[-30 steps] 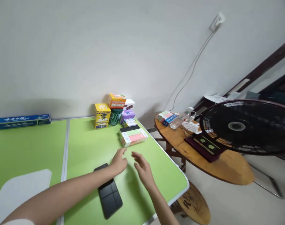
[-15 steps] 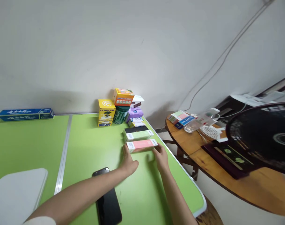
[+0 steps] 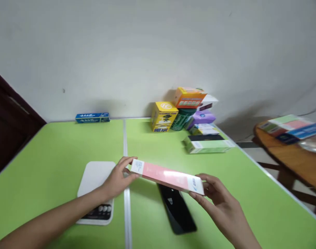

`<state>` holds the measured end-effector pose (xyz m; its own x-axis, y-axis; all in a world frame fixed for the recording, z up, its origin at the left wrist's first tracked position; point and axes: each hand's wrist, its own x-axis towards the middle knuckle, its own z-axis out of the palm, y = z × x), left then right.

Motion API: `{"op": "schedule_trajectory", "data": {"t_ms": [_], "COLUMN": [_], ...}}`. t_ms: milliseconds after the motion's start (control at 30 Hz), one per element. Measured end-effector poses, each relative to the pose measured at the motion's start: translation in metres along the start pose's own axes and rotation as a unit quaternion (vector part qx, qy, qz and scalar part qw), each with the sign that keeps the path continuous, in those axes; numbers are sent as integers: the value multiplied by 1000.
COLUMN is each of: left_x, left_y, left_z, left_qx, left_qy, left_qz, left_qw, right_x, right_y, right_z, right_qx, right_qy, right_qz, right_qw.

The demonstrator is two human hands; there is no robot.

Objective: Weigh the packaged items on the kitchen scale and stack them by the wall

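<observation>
A long pink-and-white box (image 3: 165,175) is held up off the table between my two hands, its right end tilted lower. My left hand (image 3: 120,176) grips the left end with thumb and fingers. At the right end, my right hand (image 3: 220,200) pinches the box the same way. Below it a black smartphone (image 3: 177,211) lies on the green table (image 3: 144,224), partly covered by the box. Left of the phone, under my left forearm, sits a flat white kitchen scale (image 3: 95,176) with a dark control strip.
At the back stand a yellow box (image 3: 164,117), a green canister (image 3: 183,119) topped by an orange box (image 3: 190,98), and a purple pack (image 3: 203,117). Closer lies a green-and-white box (image 3: 209,146). A blue box (image 3: 92,118) lies by the wall; a wooden table (image 3: 298,162) stands right.
The pink-and-white box has been lifted from beside the green-and-white box and brought nearer, over the phone, with both hands on it. My view has turned left, bringing the whole scale into sight.
</observation>
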<state>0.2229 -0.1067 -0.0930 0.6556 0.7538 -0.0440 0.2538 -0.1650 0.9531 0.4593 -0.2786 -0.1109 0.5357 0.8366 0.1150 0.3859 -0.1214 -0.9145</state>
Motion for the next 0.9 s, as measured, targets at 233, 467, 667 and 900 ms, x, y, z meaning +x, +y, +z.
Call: {"op": "schedule_trajectory", "data": {"t_ms": [233,467,667,900], "left_x": [-77,-90,-97,-100], "left_y": [-40,-83,-101,-93], "left_z": [-141,-171,-181,-178], "left_qx": [93,56,82,246], "left_qy": [79,123,113,182], "left_qz": [-76,-156,-157,23], "left_qw": [990,979,978,952], "right_x": [0,9,13,-26], "right_y": [-54,-64,-73,-111], "right_z": [142,179,160,173], "right_qx": [67,14,-30,-13], "right_qy": [-152,-185,-88,-209], "right_qz": [-33,-22,-63,-180], "right_qw": [986,982,994,961]}}
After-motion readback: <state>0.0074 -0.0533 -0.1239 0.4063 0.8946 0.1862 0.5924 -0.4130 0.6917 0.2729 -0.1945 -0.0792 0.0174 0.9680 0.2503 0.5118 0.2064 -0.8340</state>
